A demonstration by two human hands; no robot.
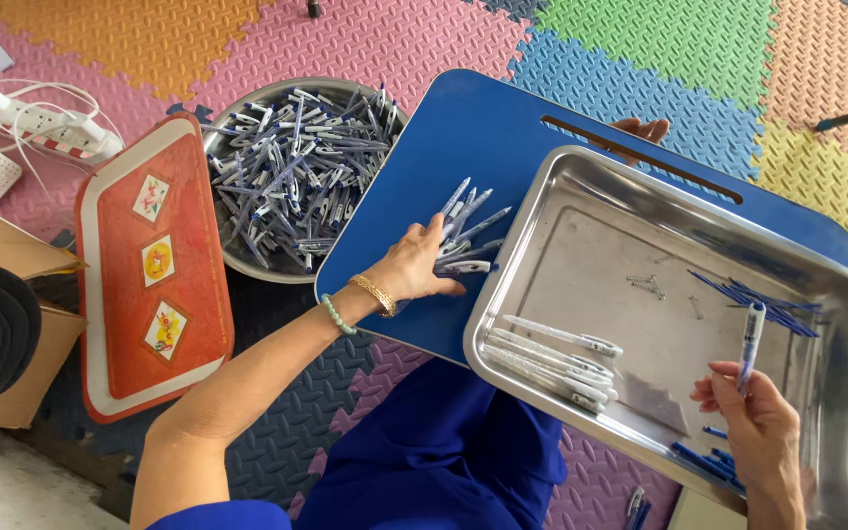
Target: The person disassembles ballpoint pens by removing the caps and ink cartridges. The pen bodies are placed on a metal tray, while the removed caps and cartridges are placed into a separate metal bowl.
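My left hand (412,265) rests on a blue lap table (463,137) and grips a bunch of blue-and-clear pens (465,231) that fan out past the fingers. My right hand (758,417) holds one pen (750,344) upright over a steel tray (640,196) lying on the lap table. In the tray lie a row of clear pen barrels (552,358), a cluster of thin blue refills (758,299), some small springs (648,285) and blue parts (704,461) near the front rim. A round steel bowl (247,260) heaped with several pens (291,172) stands left of the lap table.
A red serving tray (149,265) with white rim lies left of the bowl. A power strip (36,123) with white cables sits at the far left, next to a cardboard box (12,324). Another person's fingers (640,128) show behind the lap table. Coloured foam mats cover the floor.
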